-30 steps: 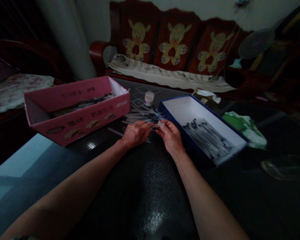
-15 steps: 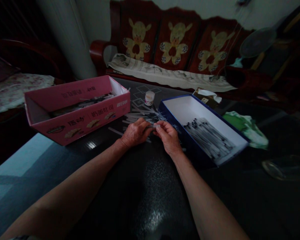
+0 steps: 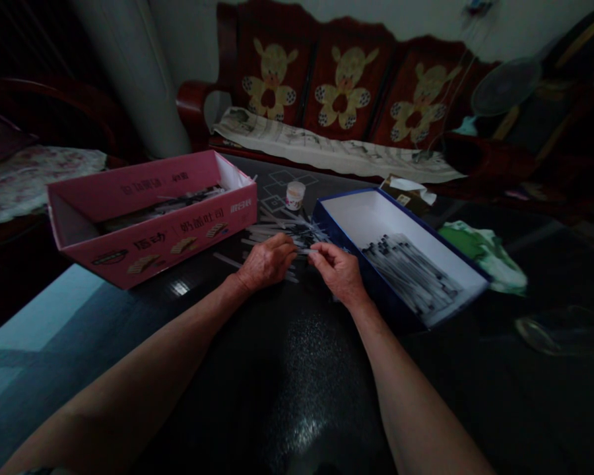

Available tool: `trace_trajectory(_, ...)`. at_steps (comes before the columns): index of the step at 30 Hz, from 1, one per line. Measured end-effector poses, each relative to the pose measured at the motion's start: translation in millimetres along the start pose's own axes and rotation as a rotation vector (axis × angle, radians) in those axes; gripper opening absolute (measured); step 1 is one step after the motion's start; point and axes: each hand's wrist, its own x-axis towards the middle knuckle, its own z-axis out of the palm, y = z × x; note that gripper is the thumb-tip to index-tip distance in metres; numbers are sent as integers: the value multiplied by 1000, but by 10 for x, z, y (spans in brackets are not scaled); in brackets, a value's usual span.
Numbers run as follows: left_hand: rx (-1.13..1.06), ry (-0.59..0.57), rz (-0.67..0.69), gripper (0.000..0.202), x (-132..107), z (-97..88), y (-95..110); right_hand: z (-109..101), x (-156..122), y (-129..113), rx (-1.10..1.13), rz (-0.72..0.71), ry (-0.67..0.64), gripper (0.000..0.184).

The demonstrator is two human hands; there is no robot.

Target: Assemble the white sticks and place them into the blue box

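Note:
Between my two hands, just above the dark table, runs a thin translucent tube-like strip. My left hand is closed around its left end, and the curled fingers hide that part. Thumb and forefinger of my right hand pinch the other end. Loose pale strips lie spread behind and beside my hands. Right of my right hand stands a blue box with a white inside; dark-tipped strips lie in it side by side.
A pink carton with more strips inside stands on the left. A small white cup sits behind the loose strips. Farther right are a tissue box and a green-and-white bag. A wooden sofa stands beyond the table.
My hands have drawn slightly apart, the right one shifting a little to the right. More of the strip shows between them. The boxes stay in place.

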Motion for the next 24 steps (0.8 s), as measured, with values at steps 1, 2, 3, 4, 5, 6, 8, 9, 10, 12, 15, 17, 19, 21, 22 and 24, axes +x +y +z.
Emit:
trace_trajectory(1, 18, -10, -8, 27, 4, -1, -1, -6, 0, -6, -37, -17, 3, 22)
trace_trajectory(2, 43, -21, -16, 27, 8, -2, -2, -11, 0, -12, -73, -37, 5, 22)
trace_trajectory(3, 73, -32, -17, 28, 14, -4, -3, -17, 0, -19, -108, -63, 5, 21)
trace_trajectory(4, 103, -43, -13, 28, 21, -7, -4, -21, 0, -26, -139, -91, 4, 21)
trace_trajectory(5, 130, -52, -3, 29, 28, -11, -3, -23, -1, -34, -163, -119, 1, 21)
trace_trajectory(6, 152, -58, 9, 30, 35, -16, -1, -21, -4, -44, -177, -137, -1, 21)
trace_trajectory(8, 176, -59, 36, 32, 47, -28, 9, -3, -12, -76, -164, -125, 6, 21)
trace_trajectory(9, 186, -53, 42, 32, 52, -34, 18, 14, -18, -97, -133, -88, 15, 21)
trace_trajectory(10, 196, -43, 43, 33, 55, -40, 29, 35, -23, -121, -88, -34, 30, 21)
trace_trajectory(12, 220, -17, 35, 32, 56, -50, 52, 82, -32, -169, 33, 100, 59, 23)
trace_trajectory(15, 259, 17, 28, 32, 45, -51, 84, 138, -36, -224, 227, 271, 85, 27)
trace_trajectory(17, 277, 34, 25, 31, 32, -44, 101, 150, -32, -243, 335, 348, 91, 29)
trace_trajectory(19, 282, 39, 14, 31, 19, -36, 113, 146, -26, -251, 409, 411, 82, 29)
trace_trajectory(21, 277, 30, 6, 30, 13, -30, 116, 140, -20, -246, 450, 464, 62, 29)
trace_trajectory(22, 271, 26, 8, 30, 12, -29, 112, 140, -17, -237, 459, 480, 54, 29)
trace_trajectory(24, 260, 20, 19, 31, 17, -29, 94, 148, -16, -208, 440, 468, 45, 30)
